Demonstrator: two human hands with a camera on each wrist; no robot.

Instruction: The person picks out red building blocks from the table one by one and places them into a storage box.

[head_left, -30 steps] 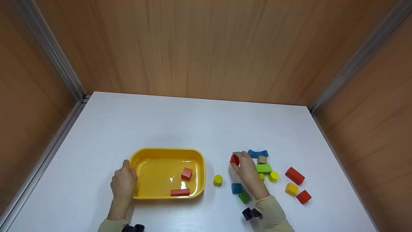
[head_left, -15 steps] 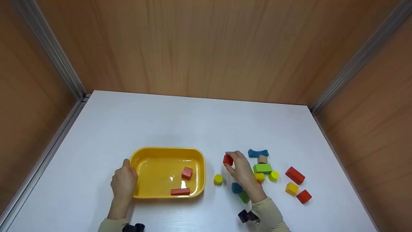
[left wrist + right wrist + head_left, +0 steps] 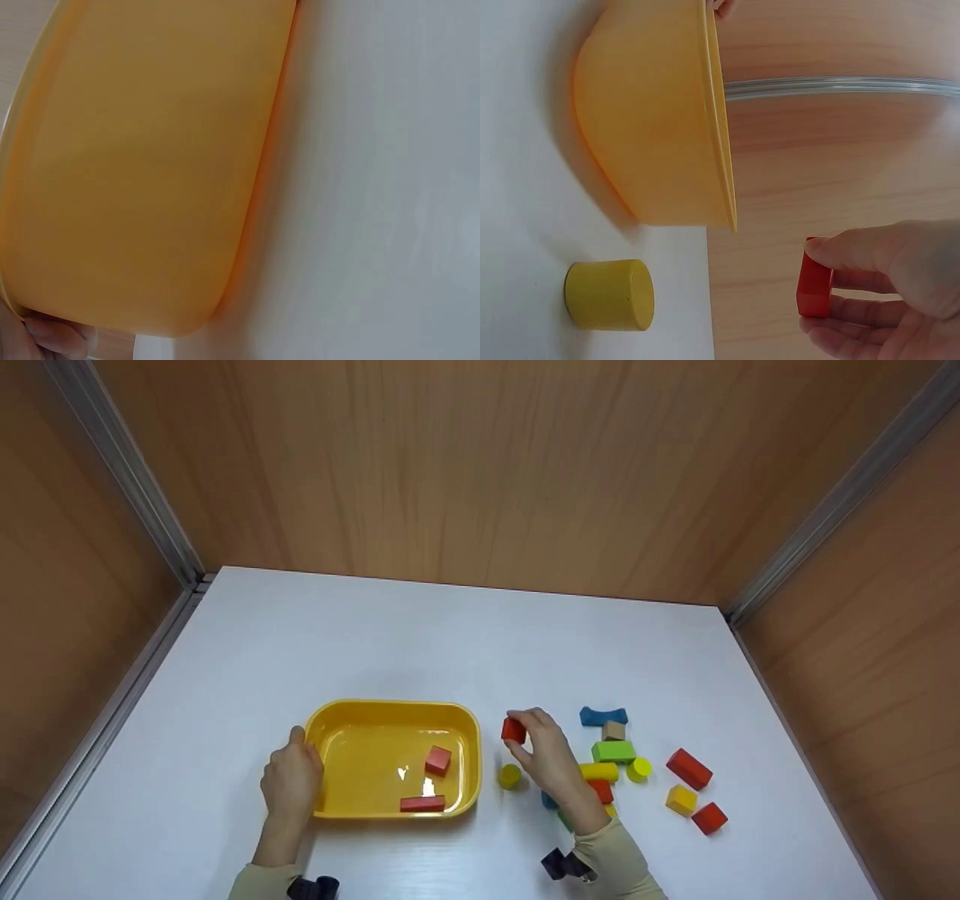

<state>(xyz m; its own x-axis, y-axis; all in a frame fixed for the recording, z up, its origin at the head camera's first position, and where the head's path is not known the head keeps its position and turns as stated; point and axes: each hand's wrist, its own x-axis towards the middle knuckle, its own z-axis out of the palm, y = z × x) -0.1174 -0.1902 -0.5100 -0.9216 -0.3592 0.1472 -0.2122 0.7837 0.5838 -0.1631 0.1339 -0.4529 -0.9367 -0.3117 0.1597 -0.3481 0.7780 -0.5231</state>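
A yellow tray stands on the white table, its side wall filling much of the left wrist view. My left hand grips its left rim. Inside lie a red cube and a flat red block. Between thumb and fingers my right hand pinches a red block, held above the table to the right of the tray. In the right wrist view that red block shows apart from the tray. Just below it, a yellow cylinder stands on the table.
Right of my right hand lie a blue arched block, a tan block, a green block and several more, some partly hidden under the forearm. Farther right are a long red block, a yellow cube and a red cube.
My right hand has moved left with the pinched red block, away from the group of blocks and closer to the tray. The left hand keeps its grip on the rim.
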